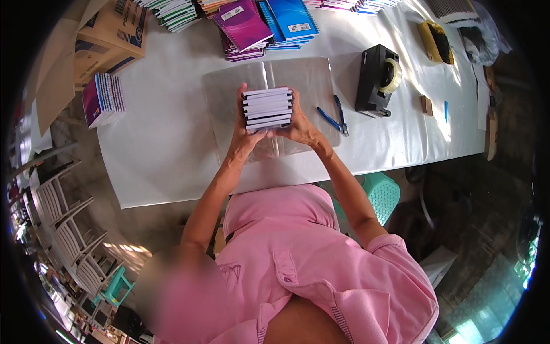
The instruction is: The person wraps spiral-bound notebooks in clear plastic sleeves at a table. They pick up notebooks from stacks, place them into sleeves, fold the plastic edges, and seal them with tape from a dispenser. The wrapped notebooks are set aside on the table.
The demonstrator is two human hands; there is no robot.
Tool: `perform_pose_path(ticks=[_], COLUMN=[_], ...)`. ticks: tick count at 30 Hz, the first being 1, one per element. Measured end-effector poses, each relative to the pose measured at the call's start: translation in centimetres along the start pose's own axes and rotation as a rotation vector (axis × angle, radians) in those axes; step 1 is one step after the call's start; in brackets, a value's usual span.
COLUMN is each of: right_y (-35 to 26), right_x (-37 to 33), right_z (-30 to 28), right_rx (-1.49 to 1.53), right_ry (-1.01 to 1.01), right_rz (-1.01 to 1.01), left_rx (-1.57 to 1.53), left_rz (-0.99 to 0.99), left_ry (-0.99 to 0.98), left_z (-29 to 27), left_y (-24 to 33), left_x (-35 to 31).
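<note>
Between my two hands stands a stack of spiral notebooks point(268, 108), its white page edges facing up and its dark bindings showing at alternating ends. My left hand point(243, 129) presses along the stack's left side with the thumb near its lower edge. On the opposite side my right hand point(298, 123) wraps round the stack. Both hands are closed on it. Beneath lies a clear plastic sheet point(223, 94) with a crease down its middle. Blue-handled pliers point(331, 119) rest by the sheet's right edge, close to my right hand.
A black tape dispenser point(372, 83) stands to the right, with a small brown block point(426, 105) beyond it. Purple notebooks point(243, 26) and blue notebooks point(292, 20) are piled at the back. More notebooks point(103, 100) and a cardboard box point(109, 43) sit at the left. A yellow container point(428, 40) is far right.
</note>
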State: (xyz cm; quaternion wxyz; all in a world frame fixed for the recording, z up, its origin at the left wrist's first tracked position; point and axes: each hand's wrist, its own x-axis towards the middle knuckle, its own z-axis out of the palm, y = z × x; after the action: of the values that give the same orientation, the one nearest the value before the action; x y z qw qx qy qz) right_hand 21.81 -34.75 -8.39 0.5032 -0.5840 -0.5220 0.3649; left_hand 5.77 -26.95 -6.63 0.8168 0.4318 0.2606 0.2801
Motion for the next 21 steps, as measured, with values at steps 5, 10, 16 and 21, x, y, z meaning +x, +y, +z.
perform_pose_path(ticks=[5, 10, 16, 21], right_y=[-0.6, -1.1, 0.0, -1.5], right_x=[-0.7, -0.6, -0.7, -0.6], right_z=[-1.5, -1.4, -1.5, -1.1], right_rx=[0.025, -0.057, -0.06, -0.031], right_ry=[-0.097, -0.091, -0.078, -0.068], right_rz=[0.109, 0.096, 0.099, 0.043], left_rx=[0.172, 0.361, 0.767, 0.885], left_rz=[-0.021, -0.04, -0.006, 0.077], left_ry=[-0.038, 0.028, 0.083, 0.093], left_z=[-2.8, -3.1, -1.0, -1.3], left_y=[0.1, -0.4, 0.1, -0.6], left_x=[-0.4, -0.9, -1.2, -1.3])
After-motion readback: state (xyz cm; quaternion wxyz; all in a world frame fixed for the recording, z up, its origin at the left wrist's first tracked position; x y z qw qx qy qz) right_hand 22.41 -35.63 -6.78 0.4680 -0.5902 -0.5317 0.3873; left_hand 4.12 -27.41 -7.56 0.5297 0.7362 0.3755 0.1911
